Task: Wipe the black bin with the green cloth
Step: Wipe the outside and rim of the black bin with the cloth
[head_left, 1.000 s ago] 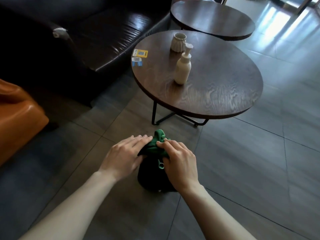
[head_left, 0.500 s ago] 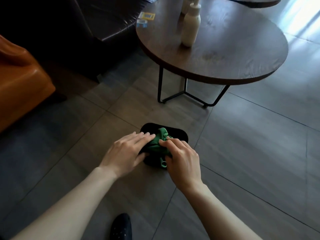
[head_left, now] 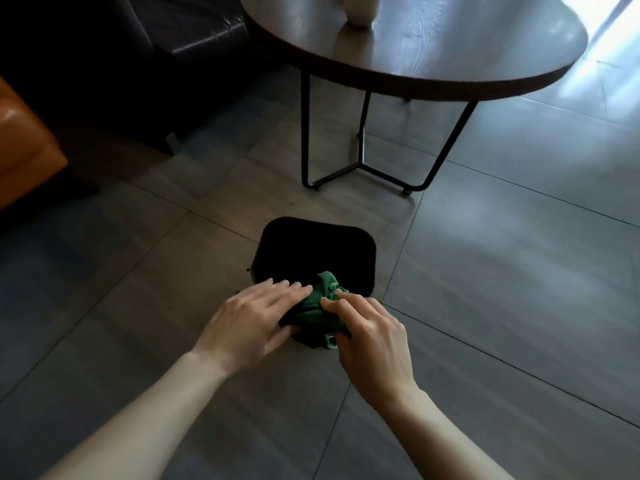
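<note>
both hands are working the black bin's (head_left: 311, 247) near rim: left hand (head_left: 249, 323) pressing flat, steadying it; right hand (head_left: 370, 337) gripping the green cloth (head_left: 317, 304), needing firm, even strokes.

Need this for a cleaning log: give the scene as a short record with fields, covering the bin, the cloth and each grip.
floor: grey tiles
black bin: stands on the floor
green cloth: bunched on the bin's near rim
left grip: fingers straight, touching the cloth's left side
right grip: fingers curled, holds the cloth
round table: beyond the bin, on black legs
sofa: dark, far left
</note>
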Action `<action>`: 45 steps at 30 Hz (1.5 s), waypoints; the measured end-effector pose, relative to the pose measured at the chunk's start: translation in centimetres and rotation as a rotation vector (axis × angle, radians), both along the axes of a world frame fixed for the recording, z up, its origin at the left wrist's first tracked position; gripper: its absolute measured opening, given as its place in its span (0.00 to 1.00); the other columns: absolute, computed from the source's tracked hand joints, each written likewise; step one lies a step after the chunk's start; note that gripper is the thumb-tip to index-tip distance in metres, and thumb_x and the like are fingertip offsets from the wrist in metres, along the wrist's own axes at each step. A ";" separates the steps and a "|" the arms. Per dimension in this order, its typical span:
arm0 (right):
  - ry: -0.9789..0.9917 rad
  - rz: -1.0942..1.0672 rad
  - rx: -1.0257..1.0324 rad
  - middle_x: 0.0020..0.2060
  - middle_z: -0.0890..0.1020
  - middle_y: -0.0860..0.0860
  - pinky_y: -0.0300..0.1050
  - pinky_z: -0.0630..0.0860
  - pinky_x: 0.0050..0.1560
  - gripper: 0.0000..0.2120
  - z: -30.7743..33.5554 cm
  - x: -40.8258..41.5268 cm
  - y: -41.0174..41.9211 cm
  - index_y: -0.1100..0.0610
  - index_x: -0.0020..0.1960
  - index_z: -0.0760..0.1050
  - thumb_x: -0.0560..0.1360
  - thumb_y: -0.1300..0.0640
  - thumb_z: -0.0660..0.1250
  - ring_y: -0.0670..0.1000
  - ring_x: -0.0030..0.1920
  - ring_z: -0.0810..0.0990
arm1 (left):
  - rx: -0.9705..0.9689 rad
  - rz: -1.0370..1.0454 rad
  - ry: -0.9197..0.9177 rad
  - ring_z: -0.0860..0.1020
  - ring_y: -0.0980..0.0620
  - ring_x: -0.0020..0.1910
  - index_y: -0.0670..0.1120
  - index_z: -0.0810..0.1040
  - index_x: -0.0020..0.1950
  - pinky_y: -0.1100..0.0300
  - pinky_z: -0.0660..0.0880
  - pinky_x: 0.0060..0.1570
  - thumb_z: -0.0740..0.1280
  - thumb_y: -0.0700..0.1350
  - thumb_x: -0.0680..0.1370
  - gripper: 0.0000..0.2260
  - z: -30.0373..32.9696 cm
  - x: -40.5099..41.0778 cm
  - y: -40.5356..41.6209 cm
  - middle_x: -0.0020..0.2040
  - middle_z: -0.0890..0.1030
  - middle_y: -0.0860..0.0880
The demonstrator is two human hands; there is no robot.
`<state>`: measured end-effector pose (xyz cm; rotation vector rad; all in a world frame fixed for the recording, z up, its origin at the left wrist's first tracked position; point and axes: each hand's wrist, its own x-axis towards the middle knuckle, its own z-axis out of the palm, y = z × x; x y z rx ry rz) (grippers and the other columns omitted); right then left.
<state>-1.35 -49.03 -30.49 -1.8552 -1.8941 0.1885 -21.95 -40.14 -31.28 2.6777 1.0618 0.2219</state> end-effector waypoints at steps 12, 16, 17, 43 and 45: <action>-0.078 0.072 0.205 0.56 0.87 0.51 0.52 0.85 0.37 0.17 -9.5 3.2 -0.4 0.54 0.57 0.85 0.70 0.63 0.79 0.55 0.52 0.87 | 0.262 -0.297 -0.080 0.75 0.50 0.74 0.50 0.69 0.79 0.48 0.73 0.73 0.65 0.58 0.80 0.29 -10.6 0.9 4.3 0.76 0.75 0.51; -0.022 0.050 0.306 0.58 0.86 0.51 0.52 0.85 0.45 0.19 -12.0 4.6 -1.5 0.55 0.58 0.85 0.69 0.66 0.81 0.54 0.55 0.86 | 0.324 -0.263 -0.043 0.71 0.51 0.77 0.49 0.66 0.81 0.49 0.70 0.75 0.63 0.61 0.81 0.31 -13.1 -0.3 6.4 0.78 0.72 0.51; 0.003 0.038 0.337 0.58 0.86 0.50 0.52 0.85 0.47 0.21 -12.6 5.0 -1.8 0.55 0.58 0.85 0.67 0.68 0.81 0.53 0.56 0.86 | 0.331 -0.243 -0.037 0.71 0.51 0.77 0.49 0.66 0.81 0.49 0.70 0.75 0.62 0.61 0.81 0.30 -13.9 -0.8 6.8 0.78 0.72 0.51; 0.177 -0.077 0.687 0.56 0.86 0.49 0.40 0.82 0.50 0.14 -13.9 7.4 -1.5 0.56 0.57 0.84 0.73 0.65 0.78 0.49 0.57 0.86 | 0.278 -0.028 -0.330 0.87 0.49 0.56 0.51 0.85 0.63 0.54 0.82 0.56 0.71 0.39 0.79 0.14 -12.0 3.5 7.3 0.58 0.88 0.51; 0.173 -0.056 0.676 0.57 0.85 0.51 0.48 0.84 0.50 0.14 -14.6 6.8 -0.8 0.58 0.56 0.84 0.72 0.67 0.79 0.52 0.57 0.85 | 0.271 0.007 -0.347 0.85 0.48 0.60 0.52 0.84 0.65 0.51 0.81 0.60 0.69 0.41 0.81 0.14 -12.6 3.3 7.6 0.60 0.87 0.52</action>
